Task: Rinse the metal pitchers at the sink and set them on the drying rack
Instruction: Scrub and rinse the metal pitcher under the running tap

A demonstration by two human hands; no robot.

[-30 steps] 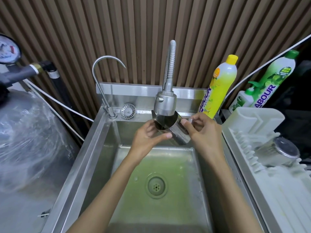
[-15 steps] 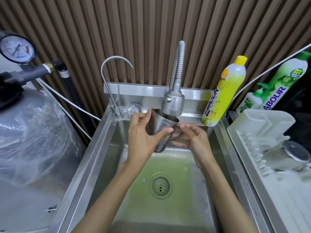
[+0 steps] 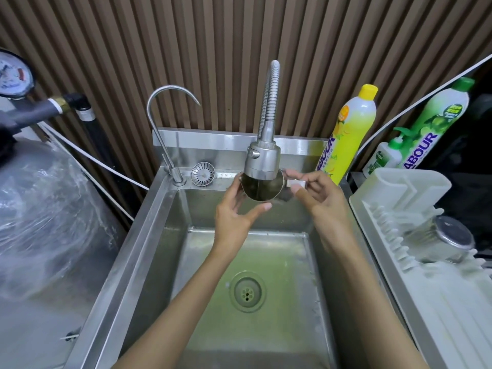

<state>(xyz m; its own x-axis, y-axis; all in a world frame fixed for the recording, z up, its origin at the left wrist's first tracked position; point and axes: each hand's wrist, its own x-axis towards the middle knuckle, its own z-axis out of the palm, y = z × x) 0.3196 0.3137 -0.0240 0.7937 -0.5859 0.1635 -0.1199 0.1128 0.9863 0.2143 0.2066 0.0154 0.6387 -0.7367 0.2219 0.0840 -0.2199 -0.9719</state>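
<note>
Two hands up at the back of the sink point(image 3: 149, 235), both on one metal pitcher point(image 3: 262, 189). Held in the air just under the spray head point(image 3: 262, 161) of the flexible faucet, tipped on its side, with the open mouth toward the camera and a dark inside on show. For the right hand point(image 3: 316, 201): clamped on the handle point(image 3: 296, 184) at the pitcher's right, a pinch between thumb and curled fingers. For the left hand point(image 3: 235, 213): cupped round the pitcher's left and lower side, fingertips against the left wall, thumb just below the rim, a gap between palm and metal. No telling about water from the spray head.

Below, a greenish basin floor with a round drain point(image 3: 247, 291) near the middle. On the back ledge, left of the pitcher, a loose strainer basket point(image 3: 203, 173) just beside the foot of a thin gooseneck tap point(image 3: 165, 123). At the sink's back right corner, an upright yellow bottle point(image 3: 351, 134); further right, a small pump bottle point(image 3: 386, 158) and a tall green bottle point(image 3: 436, 129). Along the sink's right edge, a white drying rack point(image 3: 399, 198) with a second pitcher point(image 3: 442, 235) on it, round base toward the camera. Beyond the left edge, a plastic-wrapped tank point(image 3: 40, 209), and above it a pressure gauge point(image 3: 13, 75).
</note>
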